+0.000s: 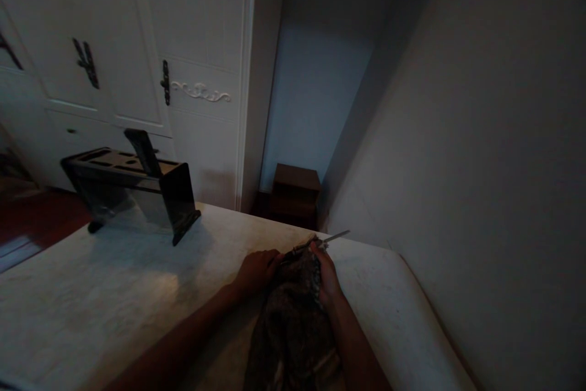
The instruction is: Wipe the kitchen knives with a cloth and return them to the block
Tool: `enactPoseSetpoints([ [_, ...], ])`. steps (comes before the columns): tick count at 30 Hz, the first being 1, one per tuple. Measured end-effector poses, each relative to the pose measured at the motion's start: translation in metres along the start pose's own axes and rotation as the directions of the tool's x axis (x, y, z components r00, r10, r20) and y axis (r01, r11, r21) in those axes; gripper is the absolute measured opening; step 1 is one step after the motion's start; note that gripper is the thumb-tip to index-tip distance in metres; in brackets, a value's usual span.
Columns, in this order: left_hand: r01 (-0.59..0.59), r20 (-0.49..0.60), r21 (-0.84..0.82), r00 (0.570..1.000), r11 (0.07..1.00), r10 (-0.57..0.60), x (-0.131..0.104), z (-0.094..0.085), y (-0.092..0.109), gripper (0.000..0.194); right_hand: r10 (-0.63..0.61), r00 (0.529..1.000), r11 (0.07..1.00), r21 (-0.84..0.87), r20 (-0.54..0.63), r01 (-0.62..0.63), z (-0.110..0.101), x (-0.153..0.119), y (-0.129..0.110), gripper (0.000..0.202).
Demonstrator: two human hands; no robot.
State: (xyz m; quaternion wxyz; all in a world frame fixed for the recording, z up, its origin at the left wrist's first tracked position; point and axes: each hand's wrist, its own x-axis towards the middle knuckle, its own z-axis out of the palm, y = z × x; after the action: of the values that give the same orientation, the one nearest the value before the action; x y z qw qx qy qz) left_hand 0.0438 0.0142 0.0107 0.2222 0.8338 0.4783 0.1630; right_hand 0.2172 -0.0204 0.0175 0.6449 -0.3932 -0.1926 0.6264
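My left hand [257, 270] is closed at the dark handle end of a knife [337, 236], whose narrow pale blade tip sticks out to the right. My right hand [328, 276] grips a dark patterned cloth [293, 324] that is bunched around the middle of the knife. From there the cloth hangs down over the near part of the table toward me. The fingers of my left hand are partly hidden in the dim light. Much of the blade is covered by the cloth and my right hand.
On the white table [137, 281], to the left, stands a black knife block [132, 196] with clear sides and one black handle [143, 152] sticking up. Beyond are a white wardrobe [201, 37] and a small brown cabinet [296, 186]. A wall [480, 135] runs along the right.
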Motion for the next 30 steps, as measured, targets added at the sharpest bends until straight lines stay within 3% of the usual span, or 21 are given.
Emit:
enactPoseSetpoints([
  [30, -0.031, -0.026, -0.003, 0.999, 1.0, 0.031, 0.0003, 0.003, -0.0029, 0.049, 0.047, 0.998, 0.999, -0.007, 0.029, -0.047, -0.0084, 0.0074, 0.0061, 0.033],
])
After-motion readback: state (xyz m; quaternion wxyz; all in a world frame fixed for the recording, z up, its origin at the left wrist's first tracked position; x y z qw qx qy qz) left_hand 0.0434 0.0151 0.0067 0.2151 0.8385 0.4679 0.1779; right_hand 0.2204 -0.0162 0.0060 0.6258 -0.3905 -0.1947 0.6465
